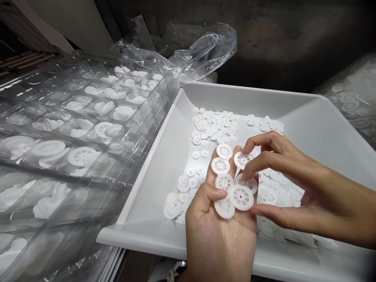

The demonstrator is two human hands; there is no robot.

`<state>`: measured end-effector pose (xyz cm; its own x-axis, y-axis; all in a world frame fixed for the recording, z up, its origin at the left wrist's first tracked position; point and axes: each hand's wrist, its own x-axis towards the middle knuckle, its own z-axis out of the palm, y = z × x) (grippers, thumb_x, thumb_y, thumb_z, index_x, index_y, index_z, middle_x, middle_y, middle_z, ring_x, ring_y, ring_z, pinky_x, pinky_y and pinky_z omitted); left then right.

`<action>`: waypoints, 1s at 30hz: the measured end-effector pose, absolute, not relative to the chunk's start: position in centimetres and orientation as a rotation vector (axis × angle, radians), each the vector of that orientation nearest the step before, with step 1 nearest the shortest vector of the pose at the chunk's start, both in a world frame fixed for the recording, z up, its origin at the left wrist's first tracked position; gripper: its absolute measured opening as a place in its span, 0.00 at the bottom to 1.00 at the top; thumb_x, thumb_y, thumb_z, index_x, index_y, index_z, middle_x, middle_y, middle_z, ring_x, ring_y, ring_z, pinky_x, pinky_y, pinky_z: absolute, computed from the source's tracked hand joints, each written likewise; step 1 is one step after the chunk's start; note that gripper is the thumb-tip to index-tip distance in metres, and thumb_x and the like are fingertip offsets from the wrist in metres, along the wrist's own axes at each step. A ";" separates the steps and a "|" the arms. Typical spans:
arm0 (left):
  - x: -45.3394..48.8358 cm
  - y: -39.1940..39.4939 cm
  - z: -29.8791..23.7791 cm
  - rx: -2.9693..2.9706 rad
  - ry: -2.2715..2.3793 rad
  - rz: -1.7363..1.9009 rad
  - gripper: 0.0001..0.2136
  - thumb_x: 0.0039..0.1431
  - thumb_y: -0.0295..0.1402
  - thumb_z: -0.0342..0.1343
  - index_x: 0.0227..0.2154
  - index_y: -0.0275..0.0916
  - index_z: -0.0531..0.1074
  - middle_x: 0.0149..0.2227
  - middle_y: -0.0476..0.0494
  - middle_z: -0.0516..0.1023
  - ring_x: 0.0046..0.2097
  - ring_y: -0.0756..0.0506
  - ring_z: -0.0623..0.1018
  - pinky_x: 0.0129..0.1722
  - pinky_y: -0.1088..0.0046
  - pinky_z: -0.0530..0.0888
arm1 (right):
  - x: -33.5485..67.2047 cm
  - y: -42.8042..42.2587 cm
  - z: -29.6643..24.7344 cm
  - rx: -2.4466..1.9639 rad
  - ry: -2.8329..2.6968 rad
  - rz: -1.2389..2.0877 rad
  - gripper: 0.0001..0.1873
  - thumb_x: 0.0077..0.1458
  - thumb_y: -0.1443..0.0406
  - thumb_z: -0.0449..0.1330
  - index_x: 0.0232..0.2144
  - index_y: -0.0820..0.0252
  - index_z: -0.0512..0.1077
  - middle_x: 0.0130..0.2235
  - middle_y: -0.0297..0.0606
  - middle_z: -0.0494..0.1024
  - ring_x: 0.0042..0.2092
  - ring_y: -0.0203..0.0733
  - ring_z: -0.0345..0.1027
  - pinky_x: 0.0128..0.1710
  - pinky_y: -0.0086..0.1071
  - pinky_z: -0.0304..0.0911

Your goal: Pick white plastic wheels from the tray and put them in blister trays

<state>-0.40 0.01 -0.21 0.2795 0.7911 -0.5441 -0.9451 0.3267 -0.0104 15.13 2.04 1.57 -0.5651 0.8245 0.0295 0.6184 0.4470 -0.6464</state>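
My left hand is palm up above a grey tray, cradling several white spoked plastic wheels. Its thumb presses on the lower ones, while others lie along the fingers. From the right reaches my right hand, thumb and fingers spread apart. Its bent fingertips touch the wheels at the right side of the palm, one of them a spoked wheel near the left fingertips. The thumb tip is by the edge of the left palm. I see nothing gripped between the right thumb and fingers.
The grey tray holds loose small wheels in groups. To the left are clear plastic compartment trays with white parts in many pockets. A crumpled clear bag lies behind; another bag of wheels is at far right.
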 end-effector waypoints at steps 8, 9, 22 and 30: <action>-0.8 -0.3 -0.5 -0.340 0.467 1.165 0.27 0.47 0.22 0.50 0.53 0.43 0.70 0.52 0.41 0.77 0.55 0.42 0.74 0.53 0.69 0.73 | 14.9 2.3 1.7 -1.187 -2.210 0.845 0.19 0.53 0.61 0.64 0.48 0.46 0.66 0.50 0.34 0.65 0.54 0.47 0.59 0.50 0.36 0.64; -0.8 -0.2 -0.5 -0.338 0.460 1.168 0.26 0.48 0.21 0.50 0.52 0.43 0.71 0.52 0.41 0.77 0.55 0.42 0.74 0.53 0.69 0.73 | 14.9 2.4 1.7 -1.195 -2.195 0.855 0.20 0.53 0.62 0.64 0.48 0.46 0.66 0.50 0.34 0.66 0.54 0.46 0.59 0.51 0.36 0.63; -0.6 -0.1 -0.3 -0.335 0.496 1.185 0.23 0.48 0.22 0.50 0.49 0.38 0.73 0.49 0.37 0.78 0.55 0.41 0.75 0.54 0.66 0.73 | 14.8 2.6 1.3 -1.278 -2.138 0.738 0.13 0.58 0.61 0.61 0.46 0.49 0.67 0.46 0.33 0.70 0.48 0.41 0.63 0.44 0.33 0.62; -0.6 0.0 0.2 -0.322 0.514 1.176 0.24 0.50 0.23 0.50 0.51 0.39 0.71 0.51 0.37 0.77 0.53 0.42 0.76 0.51 0.68 0.75 | 14.9 2.6 1.3 -1.268 -2.159 0.736 0.14 0.57 0.59 0.62 0.45 0.50 0.67 0.45 0.33 0.70 0.46 0.40 0.63 0.42 0.31 0.61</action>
<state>-0.60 -0.01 0.22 0.2897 0.7904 -0.5398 -0.9331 0.3588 0.0247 14.86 2.63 1.34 -0.4221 0.8916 0.1640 0.6054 0.4119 -0.6810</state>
